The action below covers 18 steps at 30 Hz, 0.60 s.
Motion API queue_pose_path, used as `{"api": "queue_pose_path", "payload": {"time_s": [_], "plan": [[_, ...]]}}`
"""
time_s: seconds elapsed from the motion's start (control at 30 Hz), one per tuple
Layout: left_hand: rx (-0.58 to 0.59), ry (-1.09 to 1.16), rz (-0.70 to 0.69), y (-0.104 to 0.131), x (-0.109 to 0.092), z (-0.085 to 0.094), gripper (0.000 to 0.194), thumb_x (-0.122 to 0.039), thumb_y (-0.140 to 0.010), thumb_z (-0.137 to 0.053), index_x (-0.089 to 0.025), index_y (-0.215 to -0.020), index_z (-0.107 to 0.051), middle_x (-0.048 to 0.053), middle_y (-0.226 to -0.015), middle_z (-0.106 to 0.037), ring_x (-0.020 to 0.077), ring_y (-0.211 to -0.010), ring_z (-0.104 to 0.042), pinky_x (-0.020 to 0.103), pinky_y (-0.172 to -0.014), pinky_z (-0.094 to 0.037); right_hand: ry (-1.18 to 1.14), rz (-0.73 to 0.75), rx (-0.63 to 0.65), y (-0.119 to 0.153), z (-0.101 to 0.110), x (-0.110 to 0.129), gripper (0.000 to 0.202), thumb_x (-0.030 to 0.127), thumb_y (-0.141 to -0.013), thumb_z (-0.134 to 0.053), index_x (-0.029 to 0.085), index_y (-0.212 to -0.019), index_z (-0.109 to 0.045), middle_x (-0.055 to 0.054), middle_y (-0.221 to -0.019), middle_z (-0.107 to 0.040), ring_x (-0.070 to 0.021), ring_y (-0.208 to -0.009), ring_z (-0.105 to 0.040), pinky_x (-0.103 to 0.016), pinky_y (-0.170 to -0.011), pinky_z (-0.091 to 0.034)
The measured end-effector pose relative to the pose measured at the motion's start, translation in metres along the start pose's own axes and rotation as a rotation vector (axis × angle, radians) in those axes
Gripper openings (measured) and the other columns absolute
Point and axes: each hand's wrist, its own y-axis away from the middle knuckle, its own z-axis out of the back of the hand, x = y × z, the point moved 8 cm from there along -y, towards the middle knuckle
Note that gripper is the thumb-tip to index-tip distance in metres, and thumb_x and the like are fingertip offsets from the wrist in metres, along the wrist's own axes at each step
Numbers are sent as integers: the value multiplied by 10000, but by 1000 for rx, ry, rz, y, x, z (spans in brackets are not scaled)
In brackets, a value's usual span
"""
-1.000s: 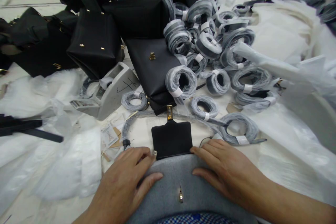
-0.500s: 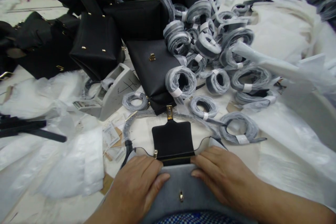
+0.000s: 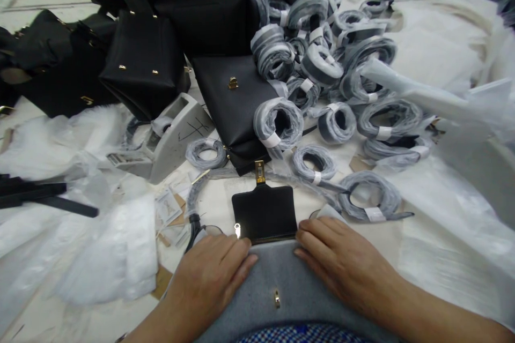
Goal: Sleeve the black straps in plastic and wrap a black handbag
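Observation:
A handbag with a grey front panel (image 3: 267, 273) lies right before me, close to my body. A small gold turn-lock (image 3: 277, 298) sits on that panel. The bag's black flap (image 3: 263, 213) is folded back away from me, with a gold clasp plate (image 3: 259, 171) at its tip. My left hand (image 3: 217, 265) grips the bag's upper edge left of the flap, beside a small gold zip pull (image 3: 237, 230). On the other side, my right hand (image 3: 332, 252) holds the same edge, its fingers curled over it. Both sets of fingertips are partly hidden behind the edge.
Beyond the bag lie several coiled straps (image 3: 279, 123) in clear wrap. A black handbag (image 3: 237, 102) lies behind the flap, with more black bags (image 3: 140, 59) at the back left. A grey tape dispenser (image 3: 181, 128) stands left of centre; plastic bags (image 3: 112, 246) spread over the left side.
The top edge of the grey panel has come up nearer the flap, narrowing the opening between them. Both hands keep their hold; the view has shifted slightly.

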Motion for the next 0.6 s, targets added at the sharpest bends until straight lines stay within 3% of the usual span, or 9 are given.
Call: {"api": "queue_pose_path", "payload": {"time_s": [0.27, 0.43, 0.6], "plan": [[72, -40, 59, -6, 7, -10, 220, -295, -965, -425, -200, -922, -619, 24, -754, -646, 187, -692, -601, 314, -637, -466, 80, 36, -57, 1, -9, -6, 298, 274, -971, -456, 172, -1232, -557, -76, -951, -636, -228, -853, -560, -388, -758, -483], [18, -133, 66, -2, 7, -11, 305, -331, -973, -415, -173, -1184, -568, 68, -923, -706, 189, -748, -645, 315, -672, -502, 120, 10, -8, 1, -12, -5, 402, 248, -966, -446, 156, -1357, -468, -89, -949, -627, -240, -853, -580, -403, -745, -519], [-41, -205, 69, -3, 6, -11, 344, -349, -961, -453, -152, -1230, -541, 110, -1081, -683, 223, -893, -655, 349, -735, -526, 161, 25, -12, -1, -13, -5, 554, 114, -870, -530, 229, -1402, -424, -131, -1303, -542, -256, -1010, -586, -413, -821, -523]]}}
